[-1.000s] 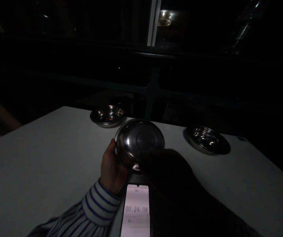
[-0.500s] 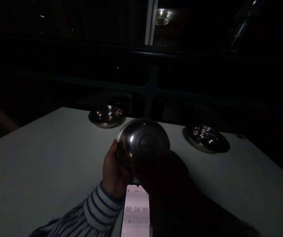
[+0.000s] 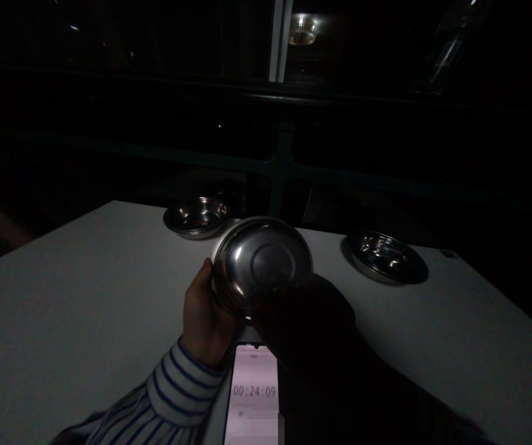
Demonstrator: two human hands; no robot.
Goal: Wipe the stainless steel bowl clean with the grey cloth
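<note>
Held bowl (image 3: pixel 262 256): shiny metal, tilted, base ring turned to the camera, mid-scene just past the phone (image 3: pixel 253 374); lifted or touching the desk (image 3: pixel 85 296) somewhere, honestly can't tell
Left hand (image 3: pixel 205 315): wrapped round the near-left side of the bowl, thumb up by the rim, so a proper hold; striped cuff (image 3: pixel 187 383) right below
Right hand (image 3: pixel 300 318): mostly lost in shadow, over the lower right of the bowl; wide or narrow, can't tell; speckled edge (image 3: pixel 316 279) along the top, maybe cloth or mesh, too dark to be sure
Step in hand: at a guess, rubbing or wiping the underside, left side doing the steadying
Next move: probably calls for a firm left grip, gentle even pressure across the base, maybe a turn of the bowl to reach the hidden rim; slippery-looking curve, so easy to lose
Left-side bowl (image 3: pixel 196 232): on the desk near the far edge, open side up
Right-side bowl (image 3: pixel 389 258): same deal, over to the right, well apart from the held one
Phone timer: reads 00:24:09, big digits; smaller text too blurry, bottom part pixelated
Brands: none readable on any bowl
</note>
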